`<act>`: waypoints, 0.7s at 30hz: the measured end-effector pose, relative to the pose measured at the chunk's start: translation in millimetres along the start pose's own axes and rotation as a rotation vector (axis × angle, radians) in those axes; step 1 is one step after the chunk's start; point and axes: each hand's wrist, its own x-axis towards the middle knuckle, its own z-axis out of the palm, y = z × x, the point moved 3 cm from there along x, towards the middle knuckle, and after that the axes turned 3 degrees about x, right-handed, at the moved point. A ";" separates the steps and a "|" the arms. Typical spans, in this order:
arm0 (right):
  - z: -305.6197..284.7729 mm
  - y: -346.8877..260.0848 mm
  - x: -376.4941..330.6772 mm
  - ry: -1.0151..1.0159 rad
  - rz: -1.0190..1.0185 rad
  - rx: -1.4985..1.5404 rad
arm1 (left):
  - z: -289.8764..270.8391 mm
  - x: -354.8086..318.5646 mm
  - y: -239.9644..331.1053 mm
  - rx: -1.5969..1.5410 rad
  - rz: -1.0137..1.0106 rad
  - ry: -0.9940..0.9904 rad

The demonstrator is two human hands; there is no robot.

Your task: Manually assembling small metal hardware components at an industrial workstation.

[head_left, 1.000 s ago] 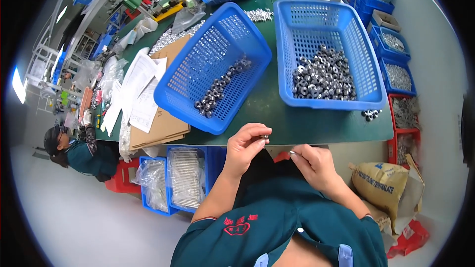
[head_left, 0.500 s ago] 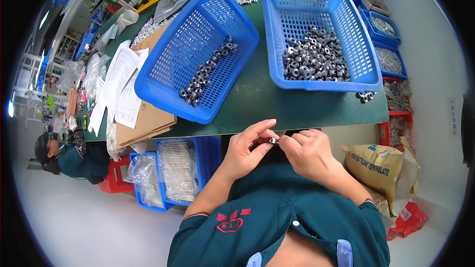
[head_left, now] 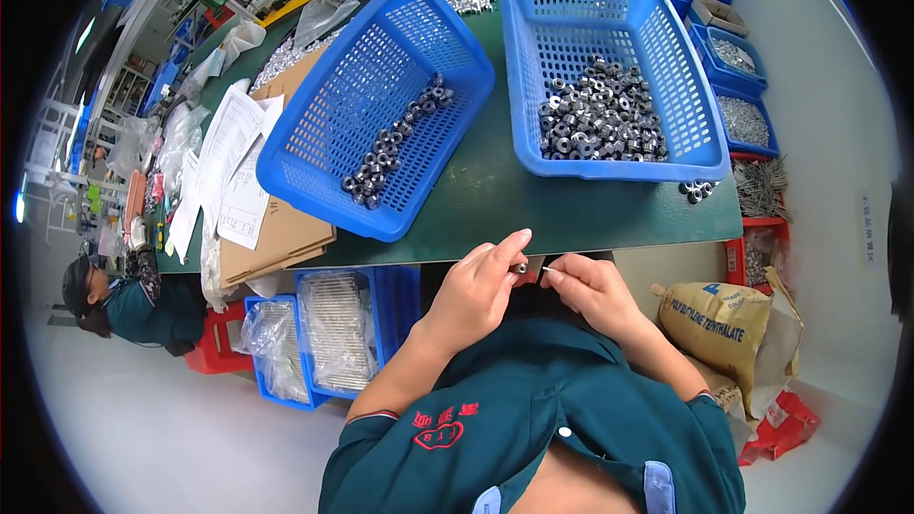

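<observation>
In front of the table's near edge, my left hand (head_left: pixel 473 293) is closed round a small round metal part (head_left: pixel 519 268), whose end shows at the fingertips. Just right of it, my right hand (head_left: pixel 595 293) pinches a thin tool with a pale tip (head_left: pixel 549 269); its exact kind is too small to make out. A narrow gap separates the two hands. Beyond them, a blue perforated basket (head_left: pixel 624 169) holds a heap of short metal rings (head_left: pixel 602 112). The tilted blue basket (head_left: pixel 286 186) to its left has a line of similar rings (head_left: pixel 390 148) along its bottom.
Several loose rings (head_left: pixel 697 191) lie by the right basket on the green table (head_left: pixel 457 219). Cardboard sheets (head_left: pixel 271 257) and papers (head_left: pixel 246 205) lie on the left. Blue crates (head_left: pixel 343 362) stand below; a yellow sack (head_left: pixel 714 333) is at right. Another person (head_left: pixel 143 309) sits far left.
My hands have come apart: the right one has drawn back to the right with the thin tool, while the left keeps the metal part and has turned slightly. The view has shifted a little.
</observation>
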 end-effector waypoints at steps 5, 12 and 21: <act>8.9 -26.1 -3.0 0.156 -0.448 -0.635 | 3.7 5.7 8.7 0.145 0.105 -0.050; 14.1 -38.9 -7.7 0.190 -0.681 -1.110 | 3.2 15.2 24.3 0.319 0.247 -0.126; -12.9 -67.4 -16.4 0.398 -0.833 -1.237 | -6.5 75.7 63.4 0.544 0.497 -0.245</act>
